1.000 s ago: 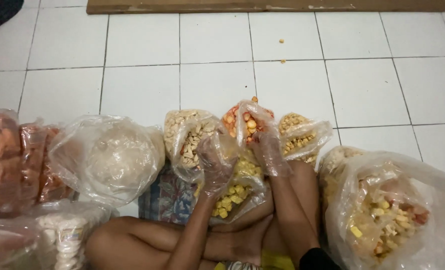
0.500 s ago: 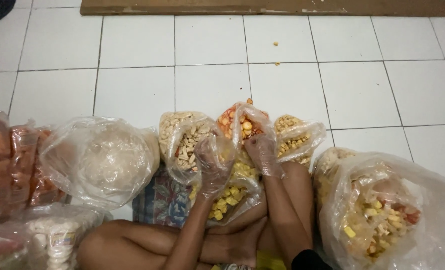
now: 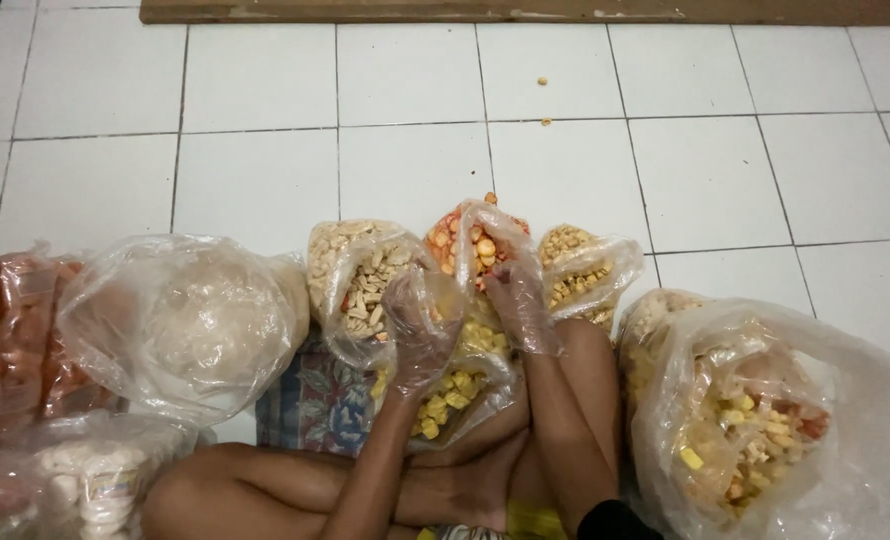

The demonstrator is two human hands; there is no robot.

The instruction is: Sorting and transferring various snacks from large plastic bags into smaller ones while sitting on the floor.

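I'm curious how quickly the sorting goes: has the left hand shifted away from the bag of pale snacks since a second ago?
No. The left hand stays at the pale-snack bag, beside the right hand; only the camera drifted.

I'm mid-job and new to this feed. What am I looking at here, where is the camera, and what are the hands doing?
There is no machine: a person sits cross-legged on a white tiled floor, and the one camera is worn on their head, looking down at their own hands.

Both hands wear thin clear plastic gloves. The left hand and the right hand are at a small clear bag of orange and yellow snack pieces; the grip itself is hard to tell.

Around it stand other open clear bags: pale snacks, yellow-brown snacks, yellow cubes near the lap, a large cloudy bag on the left, and a large mixed bag on the right. A few loose crumbs lie on the tiles.
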